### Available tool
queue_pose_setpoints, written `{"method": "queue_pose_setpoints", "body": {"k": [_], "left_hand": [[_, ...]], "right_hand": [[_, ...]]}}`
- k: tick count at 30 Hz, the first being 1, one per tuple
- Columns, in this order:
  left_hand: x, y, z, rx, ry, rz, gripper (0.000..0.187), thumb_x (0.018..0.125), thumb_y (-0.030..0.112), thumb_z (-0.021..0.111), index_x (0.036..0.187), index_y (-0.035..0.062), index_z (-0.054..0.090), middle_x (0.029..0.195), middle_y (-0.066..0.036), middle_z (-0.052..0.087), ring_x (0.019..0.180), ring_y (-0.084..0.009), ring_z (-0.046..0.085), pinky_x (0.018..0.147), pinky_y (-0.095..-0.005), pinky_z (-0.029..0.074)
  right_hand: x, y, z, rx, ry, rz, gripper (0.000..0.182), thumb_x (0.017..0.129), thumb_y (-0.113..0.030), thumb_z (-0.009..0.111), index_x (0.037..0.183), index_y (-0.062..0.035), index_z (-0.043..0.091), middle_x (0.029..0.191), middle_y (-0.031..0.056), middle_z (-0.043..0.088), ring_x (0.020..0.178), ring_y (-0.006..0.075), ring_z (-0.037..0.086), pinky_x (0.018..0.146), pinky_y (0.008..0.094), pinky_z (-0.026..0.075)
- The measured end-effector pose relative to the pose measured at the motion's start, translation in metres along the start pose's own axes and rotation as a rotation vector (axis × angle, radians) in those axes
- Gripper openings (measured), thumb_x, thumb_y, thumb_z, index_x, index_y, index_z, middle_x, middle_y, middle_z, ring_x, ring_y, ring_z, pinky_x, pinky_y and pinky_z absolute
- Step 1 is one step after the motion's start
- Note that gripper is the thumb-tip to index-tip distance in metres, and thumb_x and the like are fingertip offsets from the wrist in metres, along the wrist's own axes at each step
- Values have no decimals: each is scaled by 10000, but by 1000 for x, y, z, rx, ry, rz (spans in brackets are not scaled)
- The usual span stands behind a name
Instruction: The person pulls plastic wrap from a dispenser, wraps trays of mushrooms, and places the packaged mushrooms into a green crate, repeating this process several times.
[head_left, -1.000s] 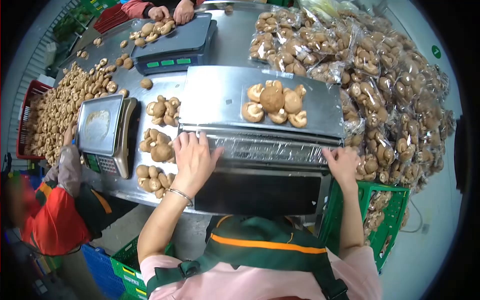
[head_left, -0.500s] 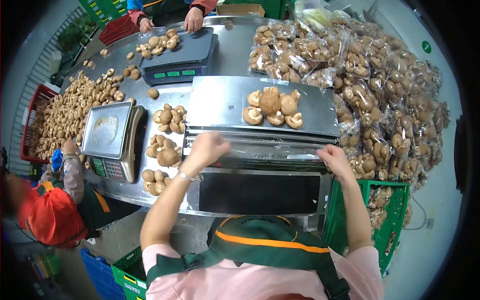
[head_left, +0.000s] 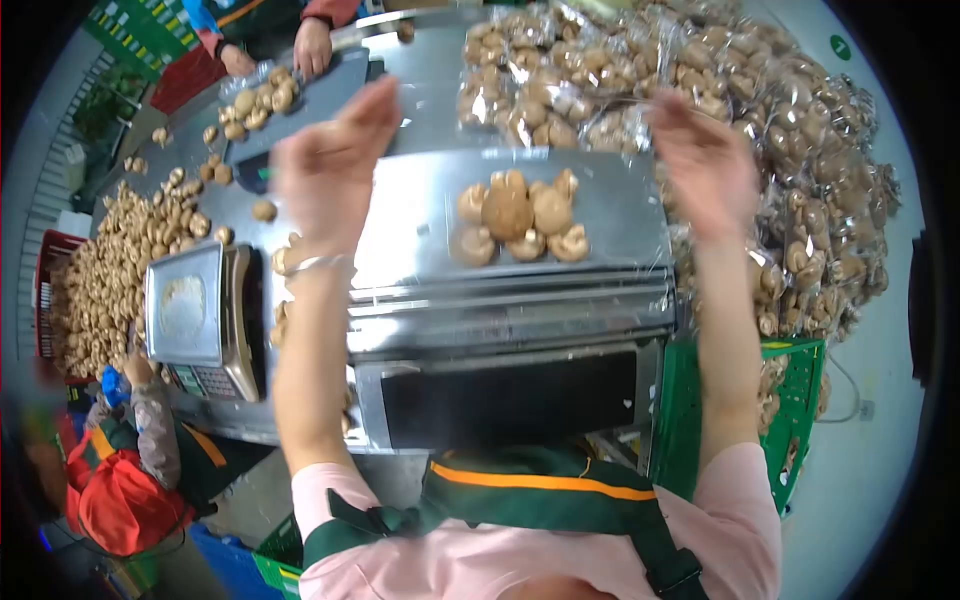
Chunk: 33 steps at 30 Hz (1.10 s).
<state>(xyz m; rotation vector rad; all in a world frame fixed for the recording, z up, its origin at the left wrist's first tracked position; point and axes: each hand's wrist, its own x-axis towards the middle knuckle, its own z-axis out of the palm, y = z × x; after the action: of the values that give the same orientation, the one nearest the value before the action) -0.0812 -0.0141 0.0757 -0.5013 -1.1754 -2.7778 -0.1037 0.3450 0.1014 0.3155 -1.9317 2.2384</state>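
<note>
A cluster of shiitake mushrooms (head_left: 515,215) lies on the metal top of a film-wrapping machine (head_left: 410,235), between my forearms. Clear plastic film (head_left: 620,98) shows faintly as a line beside my right fingertips, and a haze over the mushrooms suggests it spans above them. My left hand (head_left: 335,165) is raised beyond the machine's left side, fingers bent inward and blurred. On the other side my right hand (head_left: 705,165) is raised near the bagged mushrooms, its fingertips pinched toward the film. Motion blur hides the exact grip of both hands.
Bagged mushrooms (head_left: 800,200) are heaped on the right, above a green crate (head_left: 680,410). Loose mushrooms (head_left: 110,270) and a weighing scale (head_left: 185,305) are on the left. A co-worker's hand (head_left: 313,47) is by another scale at the back; another person in red (head_left: 125,490) stands at left.
Both my hands have risen and moved away from my body, from the machine's front rollers to its far side. My view has shifted slightly. The mushroom cluster stays on the plate.
</note>
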Motion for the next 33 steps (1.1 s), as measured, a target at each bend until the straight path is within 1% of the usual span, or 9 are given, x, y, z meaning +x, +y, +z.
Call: {"method": "queue_pose_setpoints", "body": {"k": [2, 3, 5, 9, 11, 17, 25, 30, 33], "left_hand": [[31, -58, -27, 722, -45, 33, 403, 914, 233, 338, 921, -50, 624, 1205, -180, 548, 1257, -313, 386, 1055, -385, 297], [36, -81, -40, 1118, -98, -2, 401, 921, 236, 360, 1014, -61, 613, 1231, -169, 534, 1275, -296, 364, 1055, -373, 292], [29, -105, -64, 1459, -434, 44, 389, 932, 235, 347, 1051, -27, 608, 1226, -138, 546, 1274, -271, 366, 1052, -358, 288], [17, -104, -82, 1102, -476, -341, 361, 906, 257, 385, 1078, 25, 603, 1157, -157, 579, 1198, -276, 456, 985, -336, 372], [25, -83, -73, 776, -452, -787, 447, 938, 359, 344, 1174, 37, 546, 1196, -137, 547, 1135, -235, 496, 953, -327, 400], [14, -62, -55, 728, -377, -1162, 723, 904, 579, 299, 1267, -36, 414, 1092, -205, 556, 928, -232, 599, 620, -308, 570], [-40, -21, 7, 863, -401, -905, 794, 866, 669, 267, 1037, -44, 572, 797, -140, 593, 660, -174, 554, 538, -282, 483], [-116, 27, 56, 682, -504, -1124, 692, 918, 565, 242, 1097, -36, 533, 957, -190, 608, 540, -245, 634, 489, -250, 518], [-163, 20, 49, 546, -483, -1234, 691, 917, 564, 267, 1184, -33, 489, 1124, -188, 543, 689, -199, 638, 523, -265, 543]], "right_hand": [[38, 83, 9, -215, -118, -19, 329, 881, -208, 487, 1066, 39, 603, 1133, 161, 592, 1060, 208, 541, 933, 291, 401], [32, 85, 33, -714, -130, 256, 362, 894, -263, 445, 1085, -4, 612, 1177, 124, 583, 1096, 209, 527, 977, 290, 356], [28, 123, 36, -829, -558, 263, 326, 893, -245, 448, 1010, -16, 647, 1277, 85, 519, 1170, 189, 471, 989, 288, 330], [25, 116, 15, -398, -664, 507, 308, 918, -245, 454, 1045, -22, 624, 1232, 100, 544, 1136, 183, 493, 950, 291, 382], [22, 100, 16, -282, -555, 813, 320, 933, -250, 442, 1143, -46, 570, 1197, 89, 549, 1121, 164, 498, 868, 250, 429], [-3, 95, 14, -203, -534, 932, 541, 914, -462, 419, 1274, -59, 399, 1180, 86, 504, 1058, 216, 528, 564, 343, 582], [-80, 45, 14, 30, -280, 765, 433, 926, -427, 411, 1149, -59, 457, 900, 74, 566, 666, 178, 607, 349, 321, 507], [-173, -13, 0, -87, -520, 747, 368, 940, -398, 399, 1091, -71, 471, 933, 25, 540, 804, 120, 560, 571, 254, 501], [-217, -5, 3, -194, -546, 834, 339, 941, -385, 403, 1083, -85, 471, 956, 22, 521, 847, 104, 525, 651, 219, 461]]}}
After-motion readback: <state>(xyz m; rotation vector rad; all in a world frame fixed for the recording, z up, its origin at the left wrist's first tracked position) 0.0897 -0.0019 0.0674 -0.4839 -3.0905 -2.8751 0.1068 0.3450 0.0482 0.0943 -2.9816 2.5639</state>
